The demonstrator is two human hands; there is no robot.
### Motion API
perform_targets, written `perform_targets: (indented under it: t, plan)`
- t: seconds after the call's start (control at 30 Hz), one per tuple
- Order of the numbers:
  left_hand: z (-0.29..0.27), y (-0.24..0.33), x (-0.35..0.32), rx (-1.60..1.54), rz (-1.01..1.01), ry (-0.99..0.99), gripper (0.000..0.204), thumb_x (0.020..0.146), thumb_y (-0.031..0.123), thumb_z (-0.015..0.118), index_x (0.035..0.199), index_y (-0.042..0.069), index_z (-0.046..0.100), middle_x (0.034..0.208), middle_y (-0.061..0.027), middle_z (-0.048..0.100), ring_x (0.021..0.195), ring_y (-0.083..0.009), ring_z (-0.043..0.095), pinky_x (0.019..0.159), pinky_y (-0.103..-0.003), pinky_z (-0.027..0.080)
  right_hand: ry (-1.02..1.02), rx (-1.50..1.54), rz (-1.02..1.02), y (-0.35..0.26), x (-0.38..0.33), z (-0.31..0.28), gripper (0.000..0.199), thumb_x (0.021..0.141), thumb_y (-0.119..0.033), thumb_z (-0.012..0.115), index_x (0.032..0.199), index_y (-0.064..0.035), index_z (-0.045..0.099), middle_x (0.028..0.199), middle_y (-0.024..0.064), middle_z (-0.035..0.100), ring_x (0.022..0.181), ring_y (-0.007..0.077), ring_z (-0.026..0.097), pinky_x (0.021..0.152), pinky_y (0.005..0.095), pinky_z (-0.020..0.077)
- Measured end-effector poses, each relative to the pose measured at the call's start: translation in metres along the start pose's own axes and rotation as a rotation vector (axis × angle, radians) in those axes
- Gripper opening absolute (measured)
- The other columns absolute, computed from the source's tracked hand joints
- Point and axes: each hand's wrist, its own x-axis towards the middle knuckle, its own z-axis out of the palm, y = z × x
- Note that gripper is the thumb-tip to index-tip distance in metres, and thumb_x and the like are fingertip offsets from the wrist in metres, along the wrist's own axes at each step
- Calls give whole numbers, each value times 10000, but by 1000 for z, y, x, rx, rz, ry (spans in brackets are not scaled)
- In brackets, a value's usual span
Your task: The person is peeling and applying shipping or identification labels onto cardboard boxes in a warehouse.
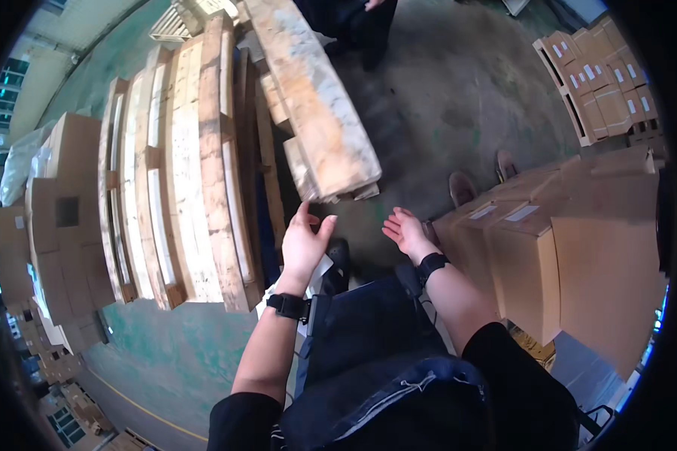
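A worn wooden pallet (316, 98), its broad plank stained orange and grey, reaches from the far side toward me. My left hand (305, 244) is just short of its near end, thumb and fingers spread, with nothing in the palm. Whether a fingertip touches the wood I cannot tell. To the right, my right hand (406, 231) hovers apart from the pallet, palm turned inward and fingers loosely curled but apart, holding nothing. Left of the worn plank stands a stack of lighter wooden pallets (188, 165).
Large brown cartons (519, 255) stand close on my right. A pallet of smaller labelled cartons (598, 83) is at the far right. More cartons (71, 218) stand at the left. A person in dark clothes (361, 30) is at the far end; brown shoes (462, 188) show beside the right cartons.
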Motion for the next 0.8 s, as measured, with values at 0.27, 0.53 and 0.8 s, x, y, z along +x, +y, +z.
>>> perform_targets:
  t: [0.27, 0.53, 0.8]
  plan:
    - [42, -26, 19, 143, 58, 200, 333, 783, 195, 643, 1023, -29, 584, 947, -184, 621, 893, -330, 589, 795, -391, 450, -32, -963, -355, -7, 175, 4, 744, 810, -489, 533, 1278, 60, 352, 1275, 244, 436, 1198, 326, 417, 977, 337, 338]
    - [33, -7, 8, 386, -262, 257, 407, 848, 338, 586, 1094, 16, 547, 1044, -111, 591, 976, -282, 551, 871, -377, 404, -473, -881, -102, -15, 218, 54, 520, 777, -317, 665, 1157, -4, 498, 1018, 95, 594, 894, 169, 553, 731, 297, 434]
    - [44, -61, -71, 146, -325, 295, 426, 838, 330, 582, 1134, 31, 516, 1032, -121, 591, 963, -286, 556, 848, -370, 424, -433, -834, 76, 14, 195, 68, 493, 783, -148, 656, 1206, 4, 454, 1119, 124, 566, 1027, 207, 530, 876, 319, 411]
